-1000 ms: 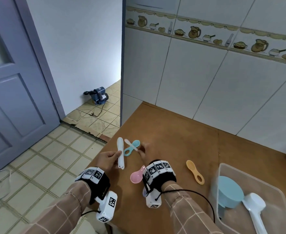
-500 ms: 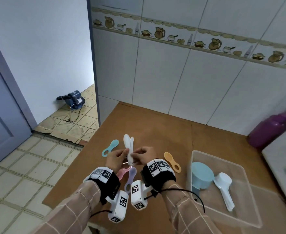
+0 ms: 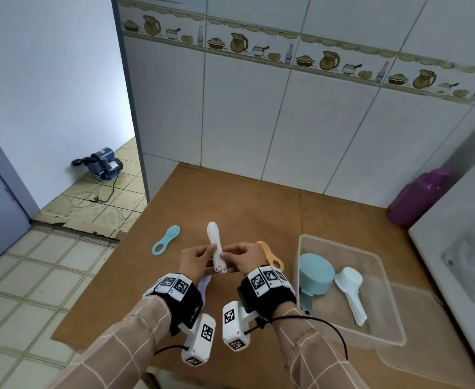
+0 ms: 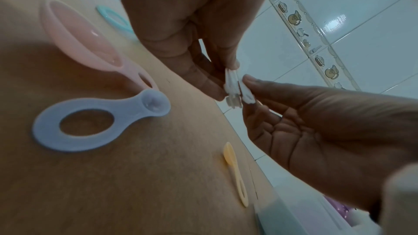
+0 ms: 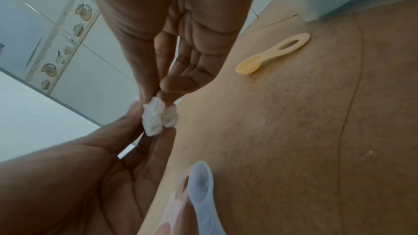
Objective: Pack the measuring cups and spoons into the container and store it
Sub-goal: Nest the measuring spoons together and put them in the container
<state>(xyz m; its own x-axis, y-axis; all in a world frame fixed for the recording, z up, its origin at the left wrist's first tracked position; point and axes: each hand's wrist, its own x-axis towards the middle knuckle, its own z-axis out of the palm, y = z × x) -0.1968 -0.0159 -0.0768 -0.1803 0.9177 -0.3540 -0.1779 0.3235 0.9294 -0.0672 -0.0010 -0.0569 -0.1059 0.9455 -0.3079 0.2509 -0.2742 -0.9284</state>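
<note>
Several white measuring spoons [image 3: 216,248] are stacked upright between my hands, just above the brown table [image 3: 244,197]. My left hand [image 3: 208,250] pinches their handles from the left, my right hand [image 3: 227,252] from the right. The left wrist view shows the handle ends [image 4: 231,85] squeezed between both sets of fingertips. A teal spoon [image 3: 165,240] lies left of my hands and an orange spoon [image 3: 270,255] just right. Pink [image 4: 86,37] and lavender [image 4: 90,121] spoons lie under my left wrist. The clear container [image 3: 340,245] at right holds a blue cup [image 3: 316,273] and a white cup [image 3: 350,287].
A clear lid [image 3: 427,346] lies under the container's right side. A purple bottle [image 3: 418,197] stands by the tiled wall at right, beside a white appliance [image 3: 469,248]. The table's left edge drops to a tiled floor with a blue pump [image 3: 104,164].
My hands have come together and moved right, away from the teal spoon. The small white spoon from my right hand now lies against the long one in my left.
</note>
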